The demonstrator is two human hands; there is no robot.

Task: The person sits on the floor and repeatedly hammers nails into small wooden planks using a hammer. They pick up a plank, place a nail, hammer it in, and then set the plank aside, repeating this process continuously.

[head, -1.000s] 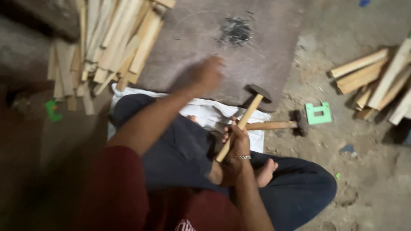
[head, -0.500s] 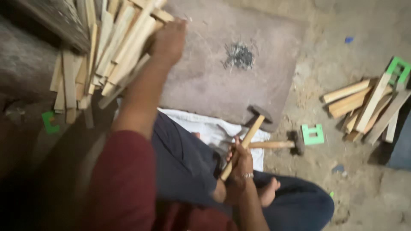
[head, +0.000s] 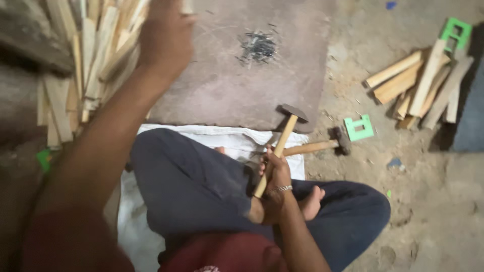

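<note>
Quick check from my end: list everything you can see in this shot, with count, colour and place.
hammer: one, wooden handle, dark head, gripped in the right hand
second hammer: one, same kind, lying on the floor beside it
nails: a small dark pile on the board
board: one, brown-grey, flat ahead
left stick pile: many, pale wood, upper left
right stick pile: about ten, pale wood
green plastic piece: one, by the second hammer
white cloth: one, under the legs
left hand: at the left stick pile
right hand: over the lap
</note>
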